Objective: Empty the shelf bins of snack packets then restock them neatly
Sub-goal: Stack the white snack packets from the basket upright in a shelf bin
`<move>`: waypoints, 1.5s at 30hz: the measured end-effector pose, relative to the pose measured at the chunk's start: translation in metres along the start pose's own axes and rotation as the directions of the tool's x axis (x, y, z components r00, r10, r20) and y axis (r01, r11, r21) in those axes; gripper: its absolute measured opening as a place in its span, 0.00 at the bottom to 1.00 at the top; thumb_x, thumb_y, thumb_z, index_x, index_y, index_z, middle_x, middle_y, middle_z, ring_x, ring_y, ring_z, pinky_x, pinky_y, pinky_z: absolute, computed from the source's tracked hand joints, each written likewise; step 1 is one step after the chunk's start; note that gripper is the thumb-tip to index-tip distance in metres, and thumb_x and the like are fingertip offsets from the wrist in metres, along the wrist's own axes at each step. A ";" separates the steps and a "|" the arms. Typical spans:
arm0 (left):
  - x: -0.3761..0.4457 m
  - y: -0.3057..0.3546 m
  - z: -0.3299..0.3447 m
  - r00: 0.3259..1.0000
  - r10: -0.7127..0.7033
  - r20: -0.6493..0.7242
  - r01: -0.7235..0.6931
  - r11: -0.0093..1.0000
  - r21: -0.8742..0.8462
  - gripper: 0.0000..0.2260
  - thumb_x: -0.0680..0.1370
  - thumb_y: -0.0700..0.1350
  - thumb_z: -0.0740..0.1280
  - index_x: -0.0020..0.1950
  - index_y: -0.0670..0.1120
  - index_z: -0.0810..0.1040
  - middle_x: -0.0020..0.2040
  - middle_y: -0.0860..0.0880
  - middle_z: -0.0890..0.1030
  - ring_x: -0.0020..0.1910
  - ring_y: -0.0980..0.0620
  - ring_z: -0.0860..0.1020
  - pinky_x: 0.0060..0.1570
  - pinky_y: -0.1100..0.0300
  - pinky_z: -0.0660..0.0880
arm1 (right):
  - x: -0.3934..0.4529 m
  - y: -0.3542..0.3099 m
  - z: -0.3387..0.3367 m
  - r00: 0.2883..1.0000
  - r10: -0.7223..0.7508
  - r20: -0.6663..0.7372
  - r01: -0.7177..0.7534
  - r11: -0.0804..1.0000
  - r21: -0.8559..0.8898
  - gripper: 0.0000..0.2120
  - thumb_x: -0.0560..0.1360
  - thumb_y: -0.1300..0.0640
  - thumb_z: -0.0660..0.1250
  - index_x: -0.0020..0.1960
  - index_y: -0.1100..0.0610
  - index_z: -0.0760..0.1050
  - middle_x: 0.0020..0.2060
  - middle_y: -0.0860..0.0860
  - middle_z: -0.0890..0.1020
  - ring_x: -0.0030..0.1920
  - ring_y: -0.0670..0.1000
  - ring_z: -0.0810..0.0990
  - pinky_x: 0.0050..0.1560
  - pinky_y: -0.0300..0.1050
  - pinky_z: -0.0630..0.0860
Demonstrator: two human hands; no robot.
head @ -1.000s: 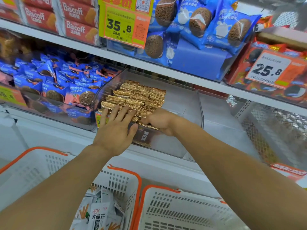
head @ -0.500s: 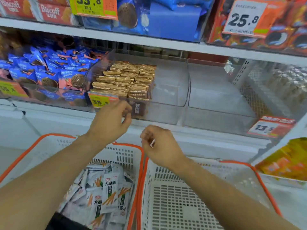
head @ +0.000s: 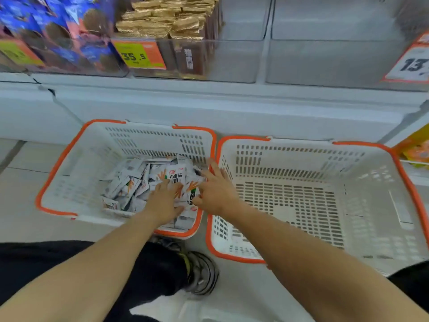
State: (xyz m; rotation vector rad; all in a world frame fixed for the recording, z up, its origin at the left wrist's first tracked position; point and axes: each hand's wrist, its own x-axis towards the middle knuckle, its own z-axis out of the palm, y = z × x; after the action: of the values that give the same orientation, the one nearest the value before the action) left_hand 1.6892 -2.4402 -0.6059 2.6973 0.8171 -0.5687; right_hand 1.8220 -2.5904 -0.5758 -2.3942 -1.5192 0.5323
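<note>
Packets (head: 139, 182) lie in a loose heap in the left basket (head: 69, 173); they are small, white and grey, with orange sticks printed on them. The heap fills the middle and the near right part of the basket floor. The right basket (head: 371, 205) stands just beside it, white with an orange rim, and both stand on a pale floor in front of the shelf base. Above, clear bins (head: 232, 61) sit on the shelf: one holds gold packets (head: 167, 22), one on the left holds blue packets (head: 46, 24), and yellow-orange price tags (head: 139, 55) hang on the fronts. The left hand (head: 163, 203) reaches down into the left basket and lies flat on the packets, fingers spread. The right hand (head: 214, 190) reaches over the basket's right rim, fingers wide and straight, touching the heap. A dark trouser leg and a shoe (head: 202, 273) show below.
</note>
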 end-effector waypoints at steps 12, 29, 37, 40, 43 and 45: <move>0.029 0.100 0.035 0.959 0.284 -0.006 -0.284 0.958 -0.038 0.36 0.78 0.59 0.68 0.81 0.54 0.54 0.82 0.42 0.43 0.80 0.38 0.41 0.77 0.39 0.43 | -0.096 0.092 -0.037 0.988 0.110 -0.106 -0.124 0.982 -0.142 0.17 0.76 0.48 0.63 0.51 0.58 0.86 0.67 0.55 0.77 0.78 0.53 0.54 0.73 0.38 0.25; 0.005 0.188 0.065 0.944 0.314 -0.100 -0.330 0.904 -0.273 0.36 0.71 0.63 0.74 0.74 0.48 0.70 0.68 0.45 0.67 0.70 0.45 0.63 0.71 0.49 0.63 | -0.139 0.139 0.006 0.800 0.597 0.067 -0.599 0.800 0.028 0.27 0.77 0.67 0.63 0.74 0.64 0.60 0.69 0.63 0.68 0.67 0.62 0.70 0.66 0.53 0.72; -0.001 0.179 0.067 0.985 0.099 -0.144 -0.146 0.918 -0.368 0.29 0.68 0.55 0.79 0.66 0.48 0.76 0.65 0.46 0.69 0.66 0.44 0.65 0.61 0.59 0.59 | -0.145 0.148 0.021 0.700 0.706 0.106 -0.698 0.647 0.306 0.46 0.62 0.45 0.84 0.72 0.58 0.67 0.71 0.57 0.67 0.71 0.58 0.67 0.73 0.53 0.68; -0.001 0.179 0.064 0.977 0.124 -0.175 -0.190 0.881 -0.433 0.17 0.70 0.48 0.79 0.56 0.50 0.81 0.61 0.49 0.70 0.65 0.46 0.66 0.56 0.64 0.55 | -0.146 0.141 0.024 0.722 0.672 0.165 -0.692 0.700 0.176 0.51 0.62 0.41 0.82 0.76 0.56 0.61 0.78 0.60 0.56 0.78 0.62 0.55 0.77 0.57 0.59; 0.001 0.184 0.064 0.980 0.147 -0.132 -0.189 0.891 -0.413 0.17 0.71 0.53 0.78 0.56 0.51 0.79 0.62 0.50 0.72 0.67 0.46 0.66 0.58 0.61 0.58 | -0.144 0.133 0.024 0.734 0.665 0.140 -0.677 0.697 0.235 0.48 0.61 0.48 0.84 0.71 0.55 0.60 0.74 0.61 0.63 0.72 0.62 0.68 0.69 0.56 0.72; 0.002 0.185 0.063 0.987 0.138 -0.077 -0.156 0.922 -0.355 0.25 0.70 0.59 0.76 0.63 0.51 0.77 0.65 0.49 0.71 0.68 0.47 0.65 0.64 0.55 0.62 | -0.140 0.131 0.018 0.739 0.670 0.074 -0.655 0.688 0.313 0.49 0.60 0.53 0.85 0.71 0.55 0.59 0.68 0.58 0.73 0.63 0.59 0.77 0.59 0.53 0.80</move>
State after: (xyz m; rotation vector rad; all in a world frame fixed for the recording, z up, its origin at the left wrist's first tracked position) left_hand 1.7791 -2.6107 -0.6381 2.4142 0.6490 -0.2830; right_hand 1.8663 -2.7726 -0.6207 -2.5982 -0.4206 0.7831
